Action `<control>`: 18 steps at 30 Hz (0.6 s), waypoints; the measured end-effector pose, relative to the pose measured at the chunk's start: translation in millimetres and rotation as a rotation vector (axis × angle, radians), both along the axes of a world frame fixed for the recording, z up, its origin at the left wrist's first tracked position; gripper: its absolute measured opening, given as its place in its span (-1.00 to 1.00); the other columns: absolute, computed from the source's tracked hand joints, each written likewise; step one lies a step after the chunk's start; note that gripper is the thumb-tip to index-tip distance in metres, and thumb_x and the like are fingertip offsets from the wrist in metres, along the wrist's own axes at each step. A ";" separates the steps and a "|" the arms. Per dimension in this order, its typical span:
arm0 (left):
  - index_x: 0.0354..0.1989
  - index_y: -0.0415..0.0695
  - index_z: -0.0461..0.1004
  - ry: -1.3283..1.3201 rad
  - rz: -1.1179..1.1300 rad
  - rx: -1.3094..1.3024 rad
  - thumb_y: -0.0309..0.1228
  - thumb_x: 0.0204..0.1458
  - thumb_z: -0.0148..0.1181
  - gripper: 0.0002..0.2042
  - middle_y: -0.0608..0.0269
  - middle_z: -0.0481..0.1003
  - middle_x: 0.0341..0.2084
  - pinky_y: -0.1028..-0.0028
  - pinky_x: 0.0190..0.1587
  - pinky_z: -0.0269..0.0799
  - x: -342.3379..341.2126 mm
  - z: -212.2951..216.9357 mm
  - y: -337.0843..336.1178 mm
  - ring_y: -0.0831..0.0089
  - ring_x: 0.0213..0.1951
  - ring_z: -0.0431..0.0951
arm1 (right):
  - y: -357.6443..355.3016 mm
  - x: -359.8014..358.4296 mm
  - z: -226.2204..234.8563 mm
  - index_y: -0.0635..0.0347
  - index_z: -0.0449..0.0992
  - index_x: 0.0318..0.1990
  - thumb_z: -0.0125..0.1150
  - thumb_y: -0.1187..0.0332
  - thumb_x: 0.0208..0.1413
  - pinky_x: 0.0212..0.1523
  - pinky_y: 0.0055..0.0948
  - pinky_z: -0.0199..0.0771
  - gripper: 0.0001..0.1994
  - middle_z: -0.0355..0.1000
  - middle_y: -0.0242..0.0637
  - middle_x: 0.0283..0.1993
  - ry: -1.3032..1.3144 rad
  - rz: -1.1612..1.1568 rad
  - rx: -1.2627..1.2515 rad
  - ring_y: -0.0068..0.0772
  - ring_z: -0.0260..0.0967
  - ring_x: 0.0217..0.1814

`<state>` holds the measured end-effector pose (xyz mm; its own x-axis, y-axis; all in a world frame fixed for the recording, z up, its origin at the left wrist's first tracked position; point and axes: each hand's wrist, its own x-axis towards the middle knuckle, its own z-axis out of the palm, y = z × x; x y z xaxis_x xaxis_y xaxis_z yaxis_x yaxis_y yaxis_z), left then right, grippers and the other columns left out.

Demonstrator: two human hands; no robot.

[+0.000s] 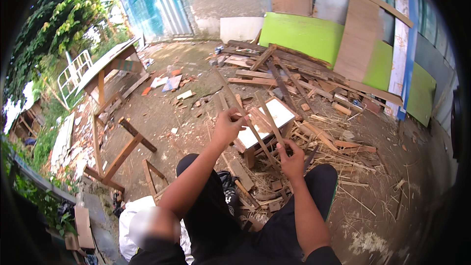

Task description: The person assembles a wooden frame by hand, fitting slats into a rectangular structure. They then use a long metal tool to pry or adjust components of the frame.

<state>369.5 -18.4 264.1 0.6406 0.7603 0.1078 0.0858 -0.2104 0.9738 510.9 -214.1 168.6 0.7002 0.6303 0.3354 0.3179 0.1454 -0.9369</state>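
My left hand [227, 127] pinches a long thin wooden strip [229, 91] that slants from far left to near right in front of me. In my right hand [291, 159], thumb and fingers close on the lower end of a shorter wooden strip [265, 111]. Both strips are held over a low wooden bench with a white top [281, 111]. Wooden pieces also lie on the bench top, partly hidden by my left hand and the strips. My knees are on either side, just this side of the bench.
Wood shavings and split strips [314, 176] litter the ground around the bench. A pile of planks [294, 76] lies farther back, before leaning green boards [301, 37]. On the left stand wooden frames [122, 159] and a table [110, 61]. A white sack [128, 225] is by my left side.
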 end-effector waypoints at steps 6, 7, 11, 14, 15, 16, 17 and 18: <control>0.07 -0.40 0.49 -0.075 -0.160 -0.164 -0.41 0.31 0.24 -0.70 -0.03 0.62 -0.19 0.38 -0.20 0.76 49.9 -34.5 -32.3 0.27 -0.24 0.73 | -18.0 6.1 1.2 0.33 0.64 -0.04 0.37 0.34 0.27 -0.17 -0.28 0.51 -0.76 0.58 -0.14 -0.19 0.009 -0.117 -0.153 -0.30 0.54 -0.24; 0.05 -0.40 0.49 -0.105 -0.172 -0.211 -0.40 0.32 0.22 -0.71 -0.02 0.62 -0.20 0.38 -0.22 0.76 58.8 -43.4 -36.1 0.26 -0.24 0.73 | -18.3 10.6 -3.5 0.32 0.63 -0.01 0.36 0.36 0.28 -0.25 -0.32 0.53 -0.76 0.61 -0.13 -0.21 0.010 -0.124 -0.155 -0.33 0.59 -0.30; 0.06 -0.39 0.47 -0.069 -0.244 -0.298 -0.37 0.36 0.18 -0.71 0.00 0.61 -0.20 0.38 -0.23 0.75 77.9 -62.4 -38.9 0.26 -0.25 0.74 | -22.3 21.7 -12.4 0.32 0.62 0.01 0.35 0.38 0.29 -0.36 -0.42 0.55 -0.77 0.64 -0.15 -0.26 0.203 -0.107 -0.161 -0.44 0.61 -0.38; 0.08 -0.38 0.45 -0.048 -0.310 -0.301 -0.33 0.37 0.17 -0.68 0.02 0.62 -0.24 0.36 -0.22 0.73 88.8 -79.2 -39.1 0.28 -0.28 0.73 | -26.6 27.7 -34.5 0.34 0.62 0.00 0.35 0.39 0.29 -0.38 -0.45 0.55 -0.77 0.63 -0.17 -0.28 0.261 -0.125 -0.167 -0.51 0.60 -0.40; 0.09 -0.38 0.44 -0.020 -0.332 -0.316 -0.33 0.37 0.17 -0.67 0.01 0.62 -0.22 0.36 -0.20 0.73 92.3 -82.4 -36.1 0.28 -0.27 0.73 | -23.5 30.3 -38.6 0.34 0.62 0.00 0.35 0.39 0.29 -0.37 -0.44 0.54 -0.78 0.63 -0.19 -0.29 0.251 -0.142 -0.153 -0.51 0.58 -0.40; 0.10 -0.38 0.43 0.007 -0.353 -0.331 -0.32 0.37 0.17 -0.67 0.00 0.62 -0.20 0.36 -0.18 0.72 94.4 -85.8 -34.0 0.27 -0.27 0.73 | -20.8 32.2 -42.7 0.34 0.62 -0.01 0.35 0.40 0.29 -0.36 -0.44 0.53 -0.78 0.62 -0.20 -0.30 0.240 -0.157 -0.140 -0.52 0.57 -0.41; 0.05 -0.38 0.44 0.025 -0.355 -0.294 -0.32 0.36 0.19 -0.68 0.04 0.61 -0.24 0.35 -0.20 0.72 95.4 -89.7 -33.6 0.29 -0.29 0.72 | -21.9 33.3 -46.6 0.34 0.63 -0.04 0.36 0.40 0.28 -0.28 -0.43 0.49 -0.80 0.61 -0.26 -0.31 0.080 -0.256 -0.282 -0.53 0.50 -0.36; 0.04 -0.38 0.45 0.022 -0.371 -0.295 -0.31 0.36 0.19 -0.68 0.04 0.61 -0.24 0.34 -0.19 0.72 98.6 -88.7 -34.1 0.30 -0.28 0.71 | -20.3 35.9 -49.5 0.34 0.63 -0.04 0.36 0.41 0.29 -0.26 -0.43 0.48 -0.81 0.61 -0.27 -0.31 0.109 -0.257 -0.263 -0.53 0.49 -0.34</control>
